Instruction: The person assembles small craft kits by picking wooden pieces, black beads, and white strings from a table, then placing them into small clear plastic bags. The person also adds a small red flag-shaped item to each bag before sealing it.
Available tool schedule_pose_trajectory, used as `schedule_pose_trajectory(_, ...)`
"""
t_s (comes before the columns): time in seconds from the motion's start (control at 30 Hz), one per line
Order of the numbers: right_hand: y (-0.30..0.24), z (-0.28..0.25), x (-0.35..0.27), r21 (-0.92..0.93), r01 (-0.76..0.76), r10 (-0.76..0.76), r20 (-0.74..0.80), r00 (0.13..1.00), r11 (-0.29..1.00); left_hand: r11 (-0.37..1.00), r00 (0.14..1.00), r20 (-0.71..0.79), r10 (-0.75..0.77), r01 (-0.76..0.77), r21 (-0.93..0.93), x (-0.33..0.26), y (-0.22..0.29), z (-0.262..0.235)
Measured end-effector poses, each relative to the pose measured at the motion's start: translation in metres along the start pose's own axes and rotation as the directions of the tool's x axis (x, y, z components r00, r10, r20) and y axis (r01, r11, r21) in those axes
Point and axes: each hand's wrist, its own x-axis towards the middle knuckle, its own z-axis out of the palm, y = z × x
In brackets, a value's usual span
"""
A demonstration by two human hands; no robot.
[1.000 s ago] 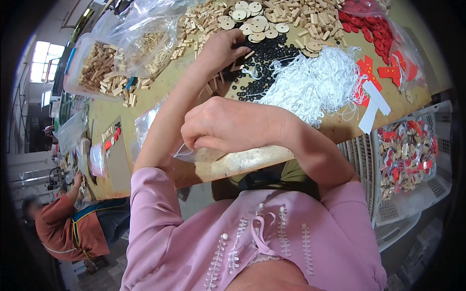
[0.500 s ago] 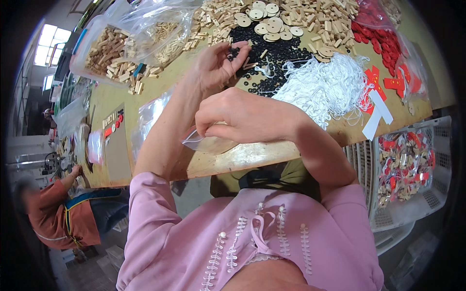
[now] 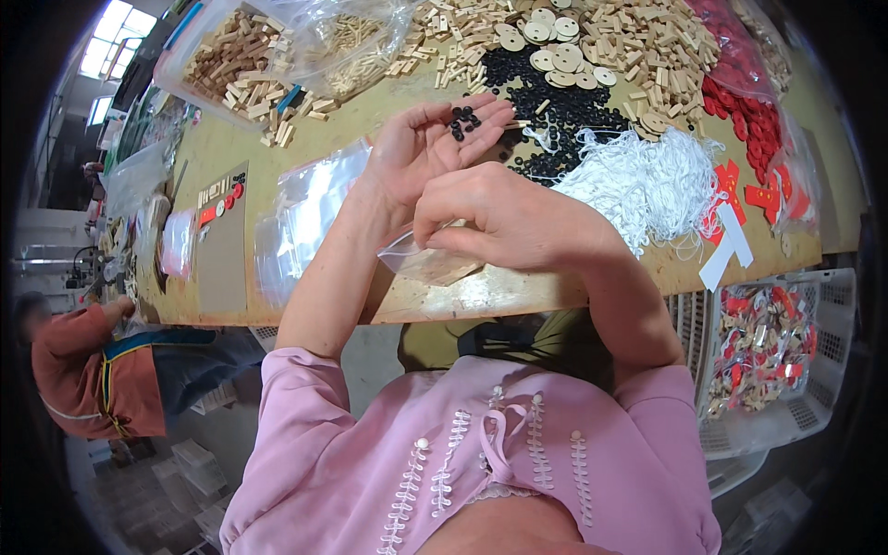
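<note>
My left hand (image 3: 433,143) is turned palm up with its fingers stretched out. Several small black beads (image 3: 464,122) lie in it, near the base of the fingers. Just below and to the right, my right hand (image 3: 495,217) pinches the mouth of a small clear plastic bag (image 3: 430,263) between thumb and fingers. The bag hangs over the table's near edge area, and pale wooden pieces seem to show through it. Beyond the left hand, a pile of loose black beads (image 3: 578,106) spreads over the table (image 3: 344,122).
White strings (image 3: 638,190) lie tangled right of the hands, beside red pieces (image 3: 740,120) and white strips (image 3: 727,248). Wooden blocks (image 3: 647,46) and discs (image 3: 566,60) sit farther back. Flat clear bags (image 3: 310,217) lie left. A crate (image 3: 823,361) stands right; another person (image 3: 92,370) is at left.
My left hand has drawn back from the black bead pile and opened palm up, showing beads in it. The right hand still holds the bag, and the view has shifted a little.
</note>
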Motion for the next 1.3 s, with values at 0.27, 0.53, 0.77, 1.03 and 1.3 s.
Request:
schedule_pose_trajectory(0.27,0.000,-0.001,-0.001,-0.037,0.005,-0.004,0.019,1.000,0.999,1.000,1.000,-0.030,0.009,-0.008,0.018,-0.007,-0.003,-0.001)
schedule_pose_trajectory(0.53,-0.004,-0.003,-0.001,-0.028,-0.037,0.038,0.053,0.998,0.999,1.000,0.999,-0.043,-0.008,0.007,-0.021,-0.007,-0.003,-0.006)
schedule_pose_trajectory(0.77,0.000,-0.002,-0.001,-0.043,-0.001,0.003,0.057,0.998,0.999,1.000,0.999,-0.048,0.011,-0.010,0.018,-0.007,-0.005,-0.010)
schedule_pose_trajectory(1.03,-0.002,-0.002,-0.001,-0.029,-0.022,0.024,0.054,0.998,0.999,1.000,0.998,-0.053,0.012,-0.012,0.002,-0.008,-0.006,-0.012)
schedule_pose_trajectory(1.3,0.000,-0.002,-0.002,-0.001,-0.042,0.042,0.063,0.997,0.999,0.998,0.992,-0.124,0.011,-0.004,0.062,-0.006,-0.006,-0.014)
